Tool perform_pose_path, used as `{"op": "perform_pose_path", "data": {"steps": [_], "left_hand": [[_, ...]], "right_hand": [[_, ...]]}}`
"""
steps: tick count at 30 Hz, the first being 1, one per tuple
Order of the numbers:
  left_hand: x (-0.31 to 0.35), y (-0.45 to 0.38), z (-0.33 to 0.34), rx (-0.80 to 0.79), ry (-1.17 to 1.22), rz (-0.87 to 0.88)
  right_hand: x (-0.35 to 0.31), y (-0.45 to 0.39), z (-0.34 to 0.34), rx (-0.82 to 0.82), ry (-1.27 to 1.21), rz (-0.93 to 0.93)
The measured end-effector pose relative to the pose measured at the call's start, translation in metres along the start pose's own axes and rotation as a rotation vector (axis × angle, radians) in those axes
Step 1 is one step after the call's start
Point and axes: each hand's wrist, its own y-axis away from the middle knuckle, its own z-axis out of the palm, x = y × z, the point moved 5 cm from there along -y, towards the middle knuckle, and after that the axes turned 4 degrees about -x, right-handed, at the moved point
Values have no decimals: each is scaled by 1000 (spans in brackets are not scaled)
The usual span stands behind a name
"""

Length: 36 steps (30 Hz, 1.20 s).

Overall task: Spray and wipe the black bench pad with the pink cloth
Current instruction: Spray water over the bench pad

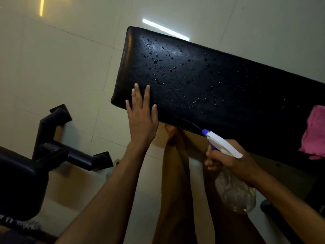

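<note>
Left hand (pixel 142 118): flat, fingers straight and spread, pressing on the near left corner of the padded top; its grip holds nothing. Risk: it rests right beside wet patches, so a slide on the slick surface could cost the person their brace.

Black glossy vinyl bench pad (pixel 202 81): a long rectangle running from upper left to right, above the pale tiled floor (pixel 61 59). Droplets are thick at the left and middle and sparse toward the right (that end looks barely wetted). Risk: uneven coverage would likely leave dry streaks once wiping begins, and beads near the edge may run off onto the tiles.

Clear plastic spray bottle with white and purple trigger head (pixel 223 147): nozzle aimed at the pad's near edge, just beside it. Risk: spraying from so close may pool liquid in one spot.

Right hand (pixel 233 162): grip wrapped round the bottle's neck, fingers at the trigger.

Crumpled pink cloth (pixel 314 132): lying on the pad's right end, not in use. Risk: stray spray could soak it early.
</note>
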Motion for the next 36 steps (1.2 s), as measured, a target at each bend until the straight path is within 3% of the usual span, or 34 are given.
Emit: {"op": "perform_pose_path", "data": {"steps": [3,8,14,18,22,29,36], "left_hand": [[17,-2,8,-11,-88,40],[41,-3,18,-28,-82,52],[66,-2,33,-115,-142,186],[70,-2,36,-123,-171,189],[74,0,37,-127,-175,200],[89,8,43,-171,-179,206],[112,20,57,-205,-184,219]], "right_hand": [[1,5,-11,11,-75,-22],[-7,12,-32,164,-123,-169],[-8,16,-52,235,-238,-211],[14,22,-59,217,-302,-145],[45,38,-60,196,-180,-112],[76,58,-54,23,-102,-24],[81,61,-76,223,-194,-56]]}}
